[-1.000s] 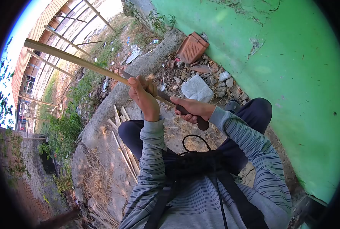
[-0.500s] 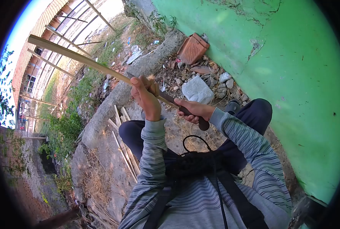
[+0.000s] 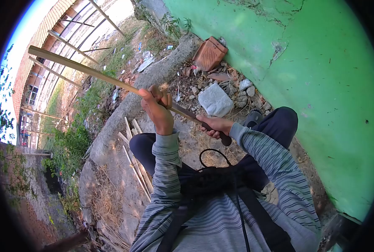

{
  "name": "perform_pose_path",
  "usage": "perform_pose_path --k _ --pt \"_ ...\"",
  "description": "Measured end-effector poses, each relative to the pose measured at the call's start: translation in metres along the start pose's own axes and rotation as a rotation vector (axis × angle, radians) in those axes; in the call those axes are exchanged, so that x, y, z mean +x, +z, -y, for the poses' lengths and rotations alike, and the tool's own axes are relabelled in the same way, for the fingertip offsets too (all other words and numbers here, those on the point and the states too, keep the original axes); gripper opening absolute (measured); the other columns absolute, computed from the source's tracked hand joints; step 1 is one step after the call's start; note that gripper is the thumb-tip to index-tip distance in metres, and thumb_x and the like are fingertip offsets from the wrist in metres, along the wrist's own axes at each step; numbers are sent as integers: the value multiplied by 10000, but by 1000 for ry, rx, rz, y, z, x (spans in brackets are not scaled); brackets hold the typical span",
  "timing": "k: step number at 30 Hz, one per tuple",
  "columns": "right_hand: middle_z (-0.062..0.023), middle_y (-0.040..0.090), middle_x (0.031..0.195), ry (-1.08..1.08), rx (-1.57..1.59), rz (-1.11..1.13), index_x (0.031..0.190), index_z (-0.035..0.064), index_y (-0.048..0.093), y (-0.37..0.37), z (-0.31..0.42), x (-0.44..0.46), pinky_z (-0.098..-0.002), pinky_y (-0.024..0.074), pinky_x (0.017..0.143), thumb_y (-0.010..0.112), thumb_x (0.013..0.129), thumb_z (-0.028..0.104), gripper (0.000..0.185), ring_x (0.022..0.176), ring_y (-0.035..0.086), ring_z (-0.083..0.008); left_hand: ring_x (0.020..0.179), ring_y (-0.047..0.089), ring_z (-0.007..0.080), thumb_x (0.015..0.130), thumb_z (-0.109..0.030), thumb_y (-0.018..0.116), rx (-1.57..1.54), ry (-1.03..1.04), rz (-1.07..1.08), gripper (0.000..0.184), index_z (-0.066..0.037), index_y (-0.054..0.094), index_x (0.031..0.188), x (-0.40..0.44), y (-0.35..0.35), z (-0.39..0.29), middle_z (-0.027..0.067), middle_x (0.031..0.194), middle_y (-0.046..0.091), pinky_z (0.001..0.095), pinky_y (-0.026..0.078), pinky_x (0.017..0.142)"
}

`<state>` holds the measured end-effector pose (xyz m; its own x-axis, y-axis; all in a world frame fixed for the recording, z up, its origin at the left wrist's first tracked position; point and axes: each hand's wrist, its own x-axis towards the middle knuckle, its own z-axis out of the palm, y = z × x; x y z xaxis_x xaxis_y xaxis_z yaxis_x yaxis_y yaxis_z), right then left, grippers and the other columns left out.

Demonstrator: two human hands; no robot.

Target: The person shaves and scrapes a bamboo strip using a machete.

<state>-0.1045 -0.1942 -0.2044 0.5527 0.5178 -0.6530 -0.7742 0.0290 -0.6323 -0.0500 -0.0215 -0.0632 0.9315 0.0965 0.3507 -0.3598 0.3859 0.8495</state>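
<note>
A long bamboo strip (image 3: pixel 86 69) slants from the upper left down toward my lap. My left hand (image 3: pixel 158 112) is closed around it near its lower part, thumb laid along it. My right hand (image 3: pixel 215 124) is wrapped around the dark handle of a knife (image 3: pixel 225 140), whose rounded butt shows below the fingers. The brown blade lies along the strip between my two hands. My left fingers hide part of the strip, and the blade's tip is not clearly visible.
Several split bamboo strips (image 3: pixel 137 170) lie on the ground beside my left knee. Ahead are a white stone block (image 3: pixel 215 100), rubble and an orange clay tile (image 3: pixel 210 53). A green wall (image 3: pixel 313 84) rises on the right; a low concrete edge (image 3: pixel 111 134) curves on the left.
The knife's grey tip showed beyond my left hand earlier and no longer does. My right hand has shifted slightly down and right; the left hand keeps its hold on the bamboo strip.
</note>
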Motion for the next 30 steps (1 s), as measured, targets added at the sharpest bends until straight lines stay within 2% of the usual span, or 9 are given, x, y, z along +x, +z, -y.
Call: perform_pose_path --k 4,6,7,10,17,20,22,27,30 --pt "59 384 586 40 1 -83 828 132 470 -29 -40 45 -190 253 343 501 938 755 634 400 274 -3 500 131 72 1018 -691 401 -78 -19 105 637 -166 263 684 -2 -17 0 -67 609 164 281 127 451" --pt "47 419 625 96 41 -80 837 126 485 -35 -41 44 -191 259 356 591 948 662 557 414 302 -4 514 119 87 1018 -704 378 -178 -90 263 652 -162 266 673 0 -29 1 -52 603 184 290 119 471" --pt "47 419 625 99 34 -76 837 126 485 -37 -41 39 -191 259 356 591 948 662 557 414 302 -4 514 119 87 1018 -704 378 -176 -86 255 652 -162 266 673 0 -33 0 -52 603 184 290 119 471" --pt "61 403 611 -152 -112 -187 787 126 489 -30 -36 17 -203 273 389 734 924 363 367 434 326 -15 522 130 96 1020 -713 348 -145 -108 223 675 -157 258 647 4 -39 -6 -43 590 191 296 122 481" --pt "67 403 597 -248 -35 -29 772 122 487 -32 -31 8 -223 256 386 705 949 330 350 432 331 -23 491 174 82 1044 -640 356 -107 -74 35 661 -149 257 614 10 -31 -14 -44 572 217 296 130 452" --pt "72 392 599 -205 -40 -6 774 116 485 -21 -20 -3 -214 262 384 694 956 439 426 440 322 -26 478 170 74 1022 -668 382 -115 -78 58 646 -136 307 664 15 -31 -11 -36 579 230 286 114 436" --pt "76 373 581 -181 -14 36 795 127 480 -18 -18 -3 -210 256 380 558 980 630 541 432 308 -26 472 167 70 1008 -690 396 -121 -77 86 639 -126 343 712 17 -23 -13 -29 586 237 275 109 428" --pt "68 364 574 -144 59 74 835 134 476 -12 -25 3 -195 264 367 440 969 747 629 424 304 -24 457 146 64 998 -747 342 -137 -23 -57 611 -141 354 926 12 -18 -8 -30 639 317 260 114 410" --pt "71 364 569 -159 72 102 828 132 475 -7 -20 1 -196 267 369 438 958 765 647 427 305 -23 454 144 67 983 -766 332 -51 98 -152 642 -141 336 832 16 -23 4 -35 602 267 268 111 407"
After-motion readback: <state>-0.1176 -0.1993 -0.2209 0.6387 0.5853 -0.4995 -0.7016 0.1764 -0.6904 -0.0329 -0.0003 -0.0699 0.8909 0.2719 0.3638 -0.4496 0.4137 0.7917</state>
